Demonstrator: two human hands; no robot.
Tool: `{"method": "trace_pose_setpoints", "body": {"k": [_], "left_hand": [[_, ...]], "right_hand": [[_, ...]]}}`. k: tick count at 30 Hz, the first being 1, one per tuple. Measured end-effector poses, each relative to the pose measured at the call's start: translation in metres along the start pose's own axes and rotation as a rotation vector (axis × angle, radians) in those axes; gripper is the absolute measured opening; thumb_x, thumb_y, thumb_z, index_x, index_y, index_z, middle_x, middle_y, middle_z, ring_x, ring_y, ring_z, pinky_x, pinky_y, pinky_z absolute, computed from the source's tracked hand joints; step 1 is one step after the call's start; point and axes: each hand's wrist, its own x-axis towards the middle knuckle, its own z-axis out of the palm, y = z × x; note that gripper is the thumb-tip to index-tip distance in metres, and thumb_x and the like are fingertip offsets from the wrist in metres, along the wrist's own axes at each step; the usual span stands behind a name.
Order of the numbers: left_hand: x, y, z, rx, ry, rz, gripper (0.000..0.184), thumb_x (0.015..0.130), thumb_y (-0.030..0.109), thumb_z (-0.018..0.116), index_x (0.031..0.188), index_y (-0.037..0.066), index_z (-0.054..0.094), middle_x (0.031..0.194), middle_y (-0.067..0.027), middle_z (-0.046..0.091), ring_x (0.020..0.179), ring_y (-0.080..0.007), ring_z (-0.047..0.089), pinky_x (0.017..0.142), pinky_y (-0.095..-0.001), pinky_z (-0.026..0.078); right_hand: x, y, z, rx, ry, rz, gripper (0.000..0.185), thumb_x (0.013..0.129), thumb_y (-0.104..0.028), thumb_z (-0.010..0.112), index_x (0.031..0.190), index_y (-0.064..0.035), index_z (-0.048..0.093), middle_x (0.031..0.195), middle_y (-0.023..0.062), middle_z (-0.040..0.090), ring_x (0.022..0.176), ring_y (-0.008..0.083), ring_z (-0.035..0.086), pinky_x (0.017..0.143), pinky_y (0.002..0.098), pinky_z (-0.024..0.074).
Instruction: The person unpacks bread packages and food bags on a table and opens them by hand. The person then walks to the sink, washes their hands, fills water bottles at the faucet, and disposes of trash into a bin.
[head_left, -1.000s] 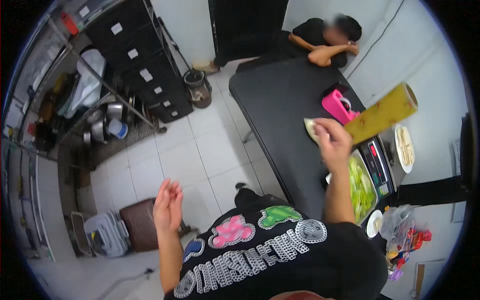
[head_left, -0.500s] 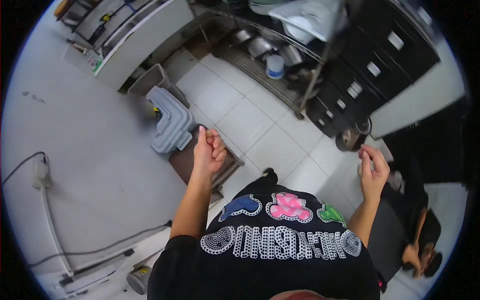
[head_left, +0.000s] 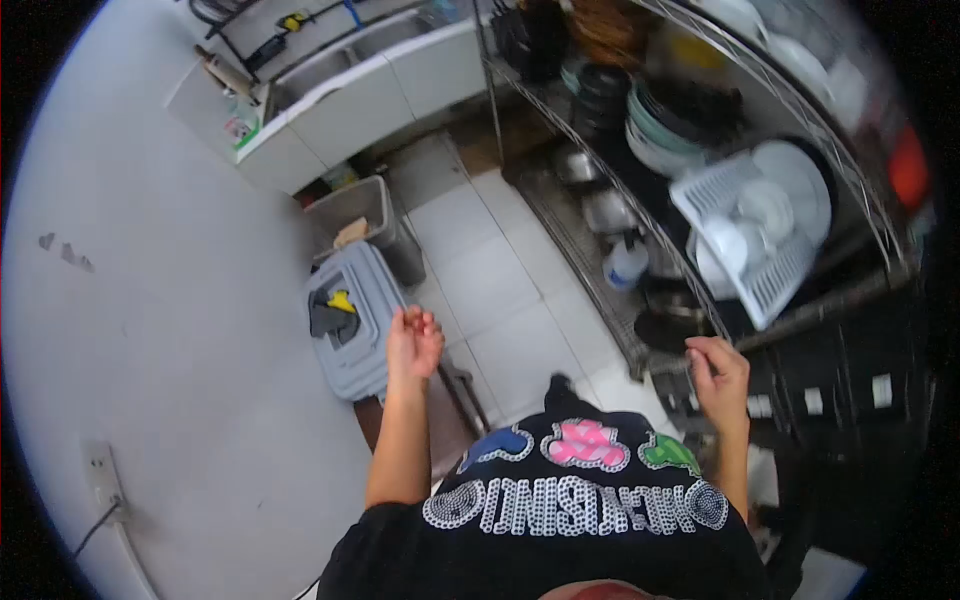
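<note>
My left hand (head_left: 415,343) is raised in front of my body, palm up, with its fingers loosely curled and nothing visible in it. It is nearest to a grey storage lid (head_left: 362,285) with a black and yellow item (head_left: 338,314) on top. Off to the right, my right hand (head_left: 720,382) hangs in the air, fingers bent and thumb a little apart, with no object visible. Beyond it stands a wire shelf (head_left: 625,190) holding a white dish rack (head_left: 745,235) with bowls.
A grey bin (head_left: 395,230) stands past the lid, on the white tiled floor (head_left: 490,280). At the back is a sink counter (head_left: 355,105). Black drawers (head_left: 850,385) are at the right, a white wall (head_left: 150,250) at the left. Pans and a white-blue tub (head_left: 626,265) sit low on the shelf.
The view has swung left from the black table and seated person to the shelf, bin and sink. My right hand has left the pale item on the table.
</note>
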Motion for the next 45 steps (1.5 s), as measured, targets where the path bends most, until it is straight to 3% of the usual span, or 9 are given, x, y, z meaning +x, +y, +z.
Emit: {"method": "trace_pose_setpoints", "body": {"k": [5, 13, 23, 28, 32, 35, 38, 41, 45], "left_hand": [[0.056, 0.039, 0.014, -0.033, 0.075, 0.107, 0.034, 0.095, 0.038, 0.043, 0.083, 0.008, 0.054, 0.070, -0.0046, 0.049, 0.056, -0.0136, 0.043, 0.047, -0.0255, 0.037], [0.187, 0.161, 0.021, 0.080, 0.167, 0.195, 0.024, 0.094, 0.033, 0.048, 0.090, 0.011, 0.057, 0.074, -0.0038, 0.055, 0.057, -0.0126, 0.046, 0.048, -0.0241, 0.040], [0.479, 0.330, 0.248, 0.594, -0.034, 0.309, 0.026, 0.095, 0.036, 0.045, 0.087, 0.013, 0.052, 0.070, -0.0002, 0.050, 0.053, -0.0122, 0.044, 0.045, -0.0260, 0.036], [0.604, 0.378, 0.343, 0.813, -0.146, 0.521, 0.019, 0.095, 0.025, 0.047, 0.097, 0.010, 0.058, 0.083, 0.0003, 0.059, 0.058, -0.0065, 0.046, 0.047, -0.0202, 0.040], [0.698, 0.430, 0.382, 0.888, -0.138, 0.615, 0.024, 0.094, 0.032, 0.049, 0.089, 0.010, 0.059, 0.069, 0.0019, 0.055, 0.050, -0.0049, 0.044, 0.042, -0.0181, 0.036], [0.747, 0.469, 0.423, 1.138, 0.051, 0.759, 0.031, 0.091, 0.036, 0.053, 0.079, 0.008, 0.061, 0.065, 0.0003, 0.055, 0.050, -0.0082, 0.048, 0.044, -0.0234, 0.039], [0.838, 0.537, 0.446, 1.527, 0.080, 1.107, 0.036, 0.088, 0.037, 0.055, 0.074, 0.006, 0.063, 0.066, -0.0057, 0.058, 0.052, -0.0155, 0.054, 0.050, -0.0320, 0.043], [0.867, 0.561, 0.507, 1.844, 0.225, 1.383, 0.035, 0.084, 0.039, 0.060, 0.076, 0.005, 0.066, 0.075, -0.0123, 0.063, 0.061, -0.0250, 0.059, 0.059, -0.0386, 0.045], [0.928, 0.591, 0.562, 2.230, 0.242, 1.550, 0.034, 0.079, 0.041, 0.064, 0.086, 0.008, 0.068, 0.086, -0.0157, 0.065, 0.076, -0.0318, 0.062, 0.066, -0.0420, 0.047]], "right_hand": [[0.157, 0.002, 0.062, 0.127, -0.213, -0.174, 0.013, 0.078, -0.001, 0.060, 0.089, -0.0007, 0.064, 0.080, 0.0135, 0.062, 0.073, 0.0284, 0.061, 0.065, 0.0329, 0.0481], [0.333, -0.001, 0.182, 0.213, -0.237, -0.343, 0.013, 0.077, -0.002, 0.060, 0.089, -0.0010, 0.064, 0.079, 0.0143, 0.062, 0.071, 0.0303, 0.060, 0.063, 0.0355, 0.0474], [0.471, 0.002, 0.265, 0.160, -0.284, -0.136, 0.014, 0.077, -0.002, 0.058, 0.090, -0.0005, 0.064, 0.081, 0.0155, 0.063, 0.076, 0.0308, 0.062, 0.067, 0.0351, 0.0481], [0.557, 0.032, 0.297, 0.190, -0.223, -0.043, 0.014, 0.078, -0.003, 0.059, 0.091, 0.0000, 0.064, 0.081, 0.0160, 0.062, 0.075, 0.0312, 0.062, 0.068, 0.0348, 0.0487], [0.625, 0.043, 0.327, 0.196, -0.197, -0.060, 0.015, 0.078, -0.003, 0.059, 0.091, 0.0001, 0.063, 0.082, 0.0159, 0.062, 0.075, 0.0312, 0.062, 0.068, 0.0353, 0.0487], [0.668, 0.036, 0.341, 0.188, -0.216, -0.027, 0.015, 0.078, -0.003, 0.059, 0.091, -0.0003, 0.064, 0.082, 0.0157, 0.062, 0.075, 0.0314, 0.062, 0.068, 0.0354, 0.0487], [0.701, 0.038, 0.359, 0.121, -0.158, -0.044, 0.015, 0.077, -0.002, 0.059, 0.091, -0.0004, 0.064, 0.082, 0.0154, 0.062, 0.074, 0.0313, 0.062, 0.068, 0.0354, 0.0487], [0.721, 0.030, 0.375, 0.051, -0.055, 0.103, 0.016, 0.077, -0.001, 0.059, 0.092, 0.0002, 0.064, 0.083, 0.0158, 0.062, 0.075, 0.0311, 0.061, 0.069, 0.0348, 0.0484], [0.733, 0.018, 0.401, -0.055, 0.054, 0.336, 0.015, 0.079, 0.000, 0.057, 0.093, 0.0011, 0.063, 0.085, 0.0167, 0.063, 0.078, 0.0300, 0.062, 0.068, 0.0338, 0.0478]]}}
